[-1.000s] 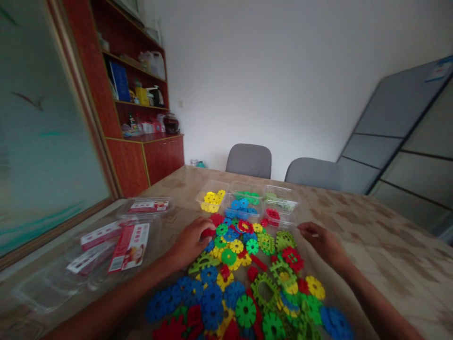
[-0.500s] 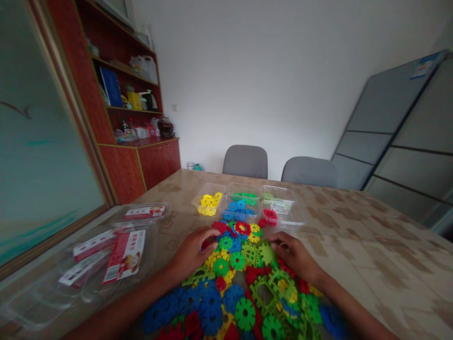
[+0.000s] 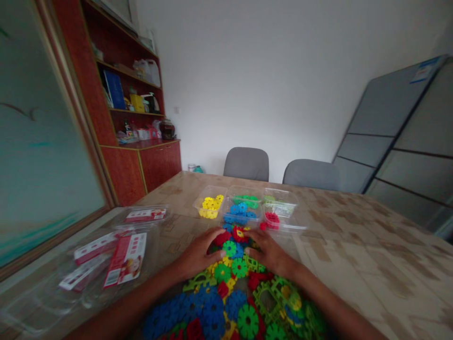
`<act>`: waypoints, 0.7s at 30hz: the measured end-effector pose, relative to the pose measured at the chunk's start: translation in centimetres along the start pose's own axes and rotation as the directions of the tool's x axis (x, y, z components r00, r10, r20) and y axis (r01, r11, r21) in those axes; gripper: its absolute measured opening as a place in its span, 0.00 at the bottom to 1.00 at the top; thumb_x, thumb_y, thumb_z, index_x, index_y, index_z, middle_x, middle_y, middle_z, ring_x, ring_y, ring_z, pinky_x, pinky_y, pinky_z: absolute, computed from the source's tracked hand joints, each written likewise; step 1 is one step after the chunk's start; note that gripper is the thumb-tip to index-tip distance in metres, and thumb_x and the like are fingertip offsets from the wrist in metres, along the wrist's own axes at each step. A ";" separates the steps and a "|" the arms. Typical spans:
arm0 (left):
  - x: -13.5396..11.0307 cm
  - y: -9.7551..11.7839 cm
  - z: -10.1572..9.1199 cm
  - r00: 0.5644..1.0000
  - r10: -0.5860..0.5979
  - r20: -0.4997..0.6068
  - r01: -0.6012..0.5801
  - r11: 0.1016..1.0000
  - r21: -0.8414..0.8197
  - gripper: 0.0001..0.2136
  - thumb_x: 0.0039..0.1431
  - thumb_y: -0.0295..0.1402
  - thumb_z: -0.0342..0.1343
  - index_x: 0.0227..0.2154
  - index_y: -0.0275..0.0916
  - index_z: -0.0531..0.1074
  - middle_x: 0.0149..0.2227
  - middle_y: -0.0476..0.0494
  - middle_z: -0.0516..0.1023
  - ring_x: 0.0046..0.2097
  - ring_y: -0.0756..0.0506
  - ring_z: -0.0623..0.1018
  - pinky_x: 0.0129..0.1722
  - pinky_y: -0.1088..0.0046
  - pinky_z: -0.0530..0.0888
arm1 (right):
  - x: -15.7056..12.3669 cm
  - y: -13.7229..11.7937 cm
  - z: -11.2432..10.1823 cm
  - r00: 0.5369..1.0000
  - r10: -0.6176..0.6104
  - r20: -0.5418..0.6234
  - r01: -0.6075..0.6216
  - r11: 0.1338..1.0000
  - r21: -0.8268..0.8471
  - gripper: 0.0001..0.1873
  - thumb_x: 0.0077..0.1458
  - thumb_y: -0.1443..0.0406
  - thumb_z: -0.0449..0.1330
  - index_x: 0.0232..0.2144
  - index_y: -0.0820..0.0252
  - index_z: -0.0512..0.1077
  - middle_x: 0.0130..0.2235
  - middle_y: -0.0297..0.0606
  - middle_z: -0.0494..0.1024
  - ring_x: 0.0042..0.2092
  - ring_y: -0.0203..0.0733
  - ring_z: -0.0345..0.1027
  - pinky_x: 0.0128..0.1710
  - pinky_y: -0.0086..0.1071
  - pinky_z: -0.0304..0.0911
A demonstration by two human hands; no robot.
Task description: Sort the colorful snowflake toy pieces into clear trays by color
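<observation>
Plastic pieces are heaped loosely on the table [image 3: 350, 264], mixed in colour and partly overlapped: notched blue discs [image 3: 212, 314], green discs [image 3: 247, 321], yellow discs [image 3: 294, 300], red pieces [image 3: 222, 289] and yellowish-green frames [image 3: 272, 317] with open centres. Many discs are laid flat. The heap is spread widely towards the table's near edge and narrowed towards its far edge.

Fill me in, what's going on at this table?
A person has both hands over a pile of colorful plastic pieces. The left hand and right hand face each other, fingers curved and spread around the far end of the pile; whether either grips a piece is unclear. Just beyond, clear tubs hold yellow pieces, blue pieces and green pieces, among others. Many pieces remain loose, and printed cards lie left.
</observation>
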State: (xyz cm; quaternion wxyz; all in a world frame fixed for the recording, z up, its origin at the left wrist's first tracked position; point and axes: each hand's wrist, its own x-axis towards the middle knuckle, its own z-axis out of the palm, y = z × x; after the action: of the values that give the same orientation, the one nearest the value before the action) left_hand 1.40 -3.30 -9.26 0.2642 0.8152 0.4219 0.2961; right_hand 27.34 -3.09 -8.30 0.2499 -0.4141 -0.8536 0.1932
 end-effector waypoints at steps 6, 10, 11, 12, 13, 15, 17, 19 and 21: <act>-0.8 1.3 -0.5 0.999 0.005 0.049 0.009 0.963 -0.270 0.17 0.60 0.38 0.51 0.50 0.36 0.68 0.46 0.41 0.77 0.48 0.43 0.75 0.49 0.69 0.70 | -1.7 -2.7 -1.7 0.989 -0.061 0.134 0.042 0.989 0.140 0.18 0.58 0.56 0.56 0.48 0.56 0.71 0.48 0.41 0.75 0.50 0.45 0.67 0.51 0.39 0.62; -0.8 1.7 -0.7 0.998 -0.038 -0.043 0.027 0.975 -0.219 0.13 0.60 0.37 0.49 0.43 0.37 0.73 0.41 0.44 0.79 0.43 0.44 0.77 0.45 0.70 0.72 | -3.5 -3.2 -3.9 0.993 0.011 0.119 -0.037 0.976 0.215 0.17 0.60 0.57 0.54 0.47 0.58 0.72 0.45 0.40 0.77 0.47 0.45 0.70 0.48 0.38 0.65; -0.7 1.8 -0.8 0.995 -0.052 -0.087 0.037 0.984 -0.172 0.13 0.60 0.36 0.49 0.41 0.37 0.74 0.39 0.44 0.79 0.42 0.44 0.77 0.43 0.70 0.72 | -3.9 -3.1 -4.6 0.994 0.033 0.100 -0.051 0.983 0.176 0.17 0.60 0.57 0.53 0.47 0.58 0.72 0.45 0.41 0.77 0.47 0.46 0.71 0.48 0.39 0.65; -0.7 2.0 -0.9 0.990 -0.058 -0.129 0.043 0.992 -0.117 0.12 0.59 0.34 0.48 0.40 0.37 0.74 0.38 0.44 0.79 0.40 0.44 0.77 0.43 0.70 0.72 | -4.2 -2.9 -5.4 0.995 0.051 0.086 -0.061 0.990 0.124 0.17 0.60 0.57 0.53 0.47 0.59 0.72 0.45 0.43 0.77 0.47 0.47 0.71 0.48 0.41 0.65; -0.7 2.3 -1.1 0.986 -0.050 -0.161 0.041 0.997 -0.060 0.11 0.59 0.33 0.48 0.39 0.37 0.74 0.37 0.45 0.79 0.40 0.45 0.77 0.43 0.70 0.72 | -4.6 -2.8 -6.2 0.994 0.063 0.084 -0.069 0.995 0.070 0.18 0.60 0.57 0.54 0.47 0.60 0.72 0.46 0.44 0.77 0.47 0.48 0.70 0.48 0.42 0.65; -1.0 3.6 -1.3 0.982 0.015 -0.186 -0.008 0.999 0.042 0.10 0.59 0.30 0.48 0.38 0.38 0.74 0.39 0.45 0.79 0.42 0.45 0.76 0.45 0.70 0.71 | -5.5 -2.6 -7.8 0.989 0.100 0.108 -0.102 0.995 0.009 0.19 0.59 0.57 0.54 0.49 0.61 0.72 0.49 0.46 0.76 0.48 0.50 0.70 0.49 0.44 0.64; -1.7 5.7 -1.3 0.981 0.134 -0.142 -0.119 0.987 0.106 0.10 0.60 0.29 0.48 0.40 0.40 0.74 0.42 0.46 0.77 0.46 0.45 0.75 0.49 0.70 0.70 | -6.7 -2.6 -9.2 0.977 0.142 0.157 -0.147 0.989 0.016 0.20 0.59 0.56 0.54 0.50 0.59 0.71 0.50 0.45 0.74 0.49 0.50 0.70 0.49 0.44 0.65; -2.9 8.2 -0.7 0.963 0.269 -0.032 -0.263 0.956 0.134 0.11 0.62 0.29 0.48 0.44 0.43 0.72 0.47 0.46 0.75 0.50 0.47 0.73 0.52 0.71 0.69 | -8.3 -2.6 -10.1 0.962 0.190 0.196 -0.203 0.978 0.046 0.20 0.59 0.55 0.54 0.51 0.56 0.71 0.51 0.43 0.74 0.49 0.50 0.70 0.49 0.42 0.66; -4.7 10.7 0.8 0.903 0.416 0.110 -0.430 0.886 0.173 0.13 0.62 0.31 0.51 0.49 0.46 0.69 0.52 0.46 0.72 0.52 0.46 0.71 0.55 0.68 0.67 | -10.2 -2.5 -10.6 0.948 0.229 0.219 -0.249 0.966 0.067 0.20 0.59 0.54 0.55 0.51 0.52 0.70 0.52 0.42 0.74 0.51 0.51 0.68 0.51 0.43 0.65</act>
State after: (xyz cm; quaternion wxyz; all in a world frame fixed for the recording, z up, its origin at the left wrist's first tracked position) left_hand 5.48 -12.81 -3.70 0.1278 0.9190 0.2513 0.2757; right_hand 37.46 -11.42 -1.24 0.1525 -0.4798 -0.8086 0.3046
